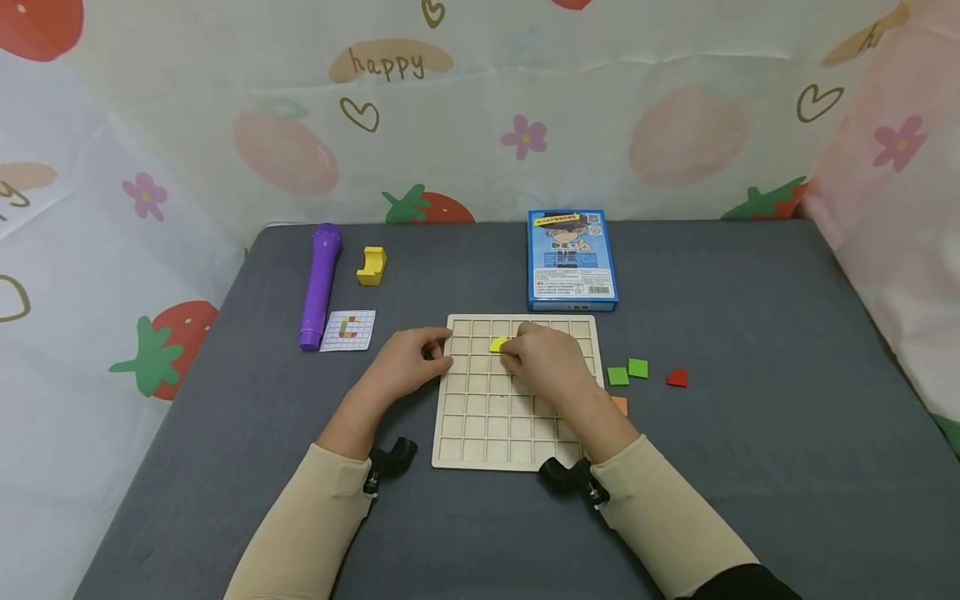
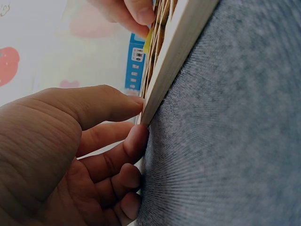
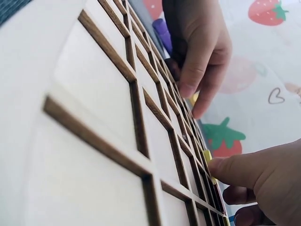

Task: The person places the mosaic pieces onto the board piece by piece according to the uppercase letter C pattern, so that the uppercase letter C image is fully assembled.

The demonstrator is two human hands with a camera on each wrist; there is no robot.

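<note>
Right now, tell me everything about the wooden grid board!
The board lies flat on the grey table, in front of the blue box. It looks like pale wood, squarish, with a rim and brown-sided ridges making square cells. The left grip touches its left edge; the right grip pinches a yellow piece on or just over it.

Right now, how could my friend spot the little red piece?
On the grey table, find the pale wooden grid board. Just right of it are two green squares; keep going right to the red piece. It's red, not green, and lies farther from the board than they do.
</note>
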